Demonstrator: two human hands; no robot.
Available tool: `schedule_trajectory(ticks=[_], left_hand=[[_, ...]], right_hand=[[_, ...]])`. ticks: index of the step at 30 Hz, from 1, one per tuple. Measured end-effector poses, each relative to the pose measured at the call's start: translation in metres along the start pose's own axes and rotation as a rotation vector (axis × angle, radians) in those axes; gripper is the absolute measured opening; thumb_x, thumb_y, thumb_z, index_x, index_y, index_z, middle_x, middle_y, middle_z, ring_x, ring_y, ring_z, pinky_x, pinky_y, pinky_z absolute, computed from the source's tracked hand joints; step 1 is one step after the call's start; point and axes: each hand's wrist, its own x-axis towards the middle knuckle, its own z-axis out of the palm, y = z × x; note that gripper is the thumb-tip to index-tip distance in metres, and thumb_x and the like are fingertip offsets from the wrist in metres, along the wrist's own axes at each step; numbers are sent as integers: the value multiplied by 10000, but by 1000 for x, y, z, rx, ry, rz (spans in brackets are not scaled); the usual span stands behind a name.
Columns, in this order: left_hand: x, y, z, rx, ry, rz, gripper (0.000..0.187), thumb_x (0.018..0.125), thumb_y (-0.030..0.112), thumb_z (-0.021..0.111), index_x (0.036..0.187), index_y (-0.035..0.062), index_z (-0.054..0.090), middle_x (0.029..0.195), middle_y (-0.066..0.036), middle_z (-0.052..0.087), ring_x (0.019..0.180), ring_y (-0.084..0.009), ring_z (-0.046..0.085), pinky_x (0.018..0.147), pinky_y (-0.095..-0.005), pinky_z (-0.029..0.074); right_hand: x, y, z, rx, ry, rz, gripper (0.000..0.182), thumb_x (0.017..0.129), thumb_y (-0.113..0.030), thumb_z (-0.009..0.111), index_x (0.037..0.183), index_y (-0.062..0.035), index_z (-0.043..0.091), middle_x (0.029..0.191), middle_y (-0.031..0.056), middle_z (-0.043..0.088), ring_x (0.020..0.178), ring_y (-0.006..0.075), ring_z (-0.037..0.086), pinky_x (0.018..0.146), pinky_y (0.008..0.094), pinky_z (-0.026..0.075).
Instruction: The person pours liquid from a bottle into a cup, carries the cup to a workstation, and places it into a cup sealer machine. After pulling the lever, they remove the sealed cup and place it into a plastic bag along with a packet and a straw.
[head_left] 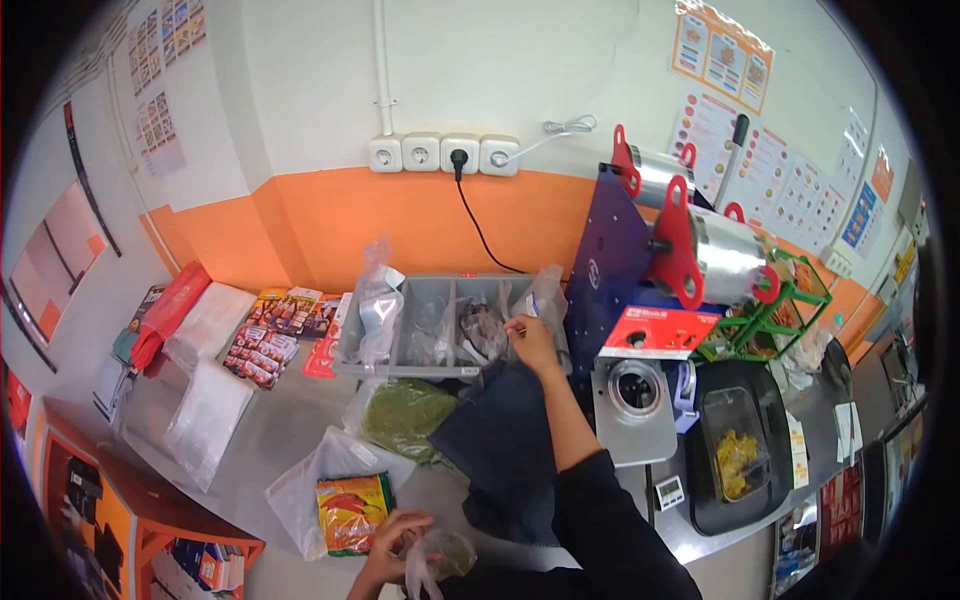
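Note:
My left hand (397, 542), near the table's front edge, is closed on a clear plastic bag (440, 556) whose contents are hard to make out. Reaching forward, my right hand (533, 345) is over the right part of a grey compartment tray (420, 371). Its fingers are pinched together, and anything between them is too small to name. Clear plastic packaging fills several of the tray's compartments. Between my arms lie a dark cloth (510, 450) and a bag of green powder (408, 415). A yellow-orange packet (353, 512) sits on a white plastic bag (300, 490) beside my left hand.
A purple machine with steel drums (725, 255) and red handles stands to the right, behind a metal unit with a round opening (635, 390). Further right are a black tray (770, 440), a container of yellow pieces (737, 455) and a small timer (669, 492). Leaflets (262, 350) lie left.

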Motion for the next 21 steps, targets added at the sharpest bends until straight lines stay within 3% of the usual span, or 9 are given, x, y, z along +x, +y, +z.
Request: schedule_trajectory(ticks=[3, 5, 6, 8, 9, 11, 14, 17, 21], left_hand=[[-10, -55, -9, 179, -237, 120, 389, 695, 98, 821, 1053, 35, 683, 1157, -134, 597, 1018, -216, 585, 900, -366, 442], [-21, -85, -10, 108, -305, 115, 404, 773, 139, 752, 1144, 36, 631, 1237, -137, 562, 1045, -210, 569, 912, -366, 428], [-22, -90, -12, 36, -372, 106, 422, 852, 180, 682, 1235, 37, 579, 1317, -140, 526, 1071, -203, 553, 924, -366, 414], [-31, -94, -11, 34, -339, 35, 429, 852, 197, 674, 1236, 35, 574, 1312, -142, 526, 1072, -207, 551, 925, -368, 412], [-34, -92, -11, 38, -316, 4, 432, 852, 206, 670, 1236, 33, 571, 1310, -142, 526, 1072, -209, 550, 926, -369, 411], [-38, -89, -10, 45, -276, -36, 440, 852, 223, 662, 1236, 31, 566, 1304, -144, 525, 1073, -213, 548, 927, -371, 409], [-38, -88, -8, 55, -229, -61, 453, 851, 248, 650, 1236, 28, 558, 1297, -146, 524, 1074, -219, 544, 929, -375, 406], [-29, -88, -3, 52, -201, -64, 468, 851, 274, 638, 1236, 24, 550, 1289, -149, 524, 1075, -225, 541, 931, -378, 404], [-8, -88, -1, 53, -192, -60, 489, 851, 308, 622, 1237, 20, 540, 1278, -152, 523, 1076, -232, 536, 934, -383, 400]], right_hand=[[29, 30, 22, -292, 188, -82, 113, 853, -70, 594, 947, -19, 632, 850, 152, 680, 762, 327, 669, 677, 380, 531], [50, 20, 11, -779, 743, -74, 97, 811, -36, 603, 891, 6, 639, 869, 199, 682, 811, 377, 668, 728, 407, 544], [62, 33, 8, -775, 738, -73, 97, 811, -36, 603, 891, 6, 639, 869, 199, 682, 811, 377, 668, 728, 407, 544], [84, 62, -8, -494, 215, 633, 165, 792, -36, 633, 949, 6, 664, 999, 214, 681, 992, 360, 649, 839, 381, 532], [89, 70, -11, -494, 210, 636, 165, 792, -36, 633, 949, 6, 664, 999, 214, 681, 992, 360, 649, 839, 381, 532], [94, 76, -16, -774, -263, 547, 187, 825, -59, 590, 977, 4, 678, 1043, 228, 671, 1032, 367, 637, 869, 399, 527], [95, 67, -19, -764, -474, 509, 210, 841, -78, 571, 999, 8, 680, 1061, 240, 662, 1038, 364, 637, 875, 417, 522], [90, 106, 10, -657, -118, 534, 254, 823, -94, 610, 1052, -4, 674, 1056, 231, 665, 1020, 363, 643, 871, 419, 522], [86, 78, -6, -521, 43, 545, 306, 747, -48, 695, 1048, -11, 654, 1100, 232, 642, 1058, 389, 613, 888, 423, 508]])
